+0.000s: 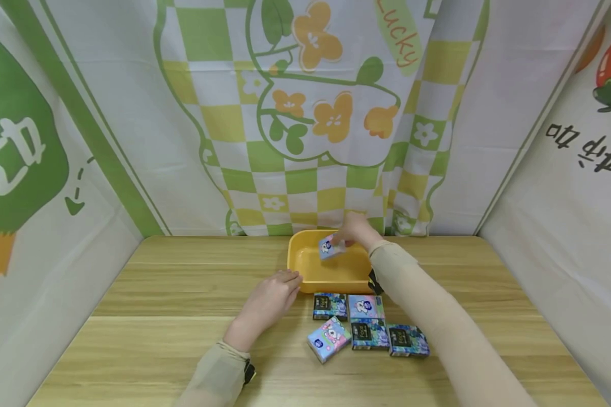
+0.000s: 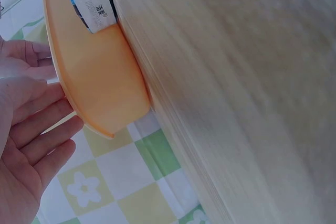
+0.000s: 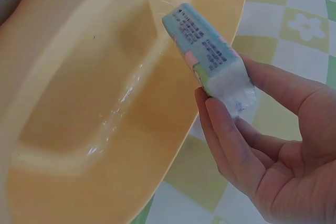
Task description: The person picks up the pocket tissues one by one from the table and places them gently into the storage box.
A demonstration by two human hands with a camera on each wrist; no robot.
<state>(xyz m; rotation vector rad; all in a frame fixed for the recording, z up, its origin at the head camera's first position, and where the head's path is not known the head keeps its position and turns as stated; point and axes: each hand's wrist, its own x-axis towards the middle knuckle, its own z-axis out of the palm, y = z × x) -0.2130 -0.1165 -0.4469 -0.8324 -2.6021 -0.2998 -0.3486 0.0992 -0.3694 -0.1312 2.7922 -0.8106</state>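
My right hand (image 1: 358,229) pinches a small pink-and-blue tissue pack (image 1: 330,247) by one end, over the far part of a yellow plastic basin (image 1: 331,286). In the right wrist view, printed text shows on the side of that tissue pack (image 3: 202,45), with thumb and fingers on its clear-wrapped end. The basin floor (image 3: 79,87) there is bare. My left hand (image 1: 272,299) touches the basin's near left corner; in the left wrist view its fingers (image 2: 52,135) lie fairly straight along the rim.
In front of the basin lie several tissue packs: dark blue floral ones (image 1: 329,306) (image 1: 369,333) (image 1: 408,340), a cartoon one (image 1: 365,306) and a tilted cartoon one (image 1: 329,339). Behind the wooden table (image 1: 183,282) hangs a checked curtain (image 1: 265,186).
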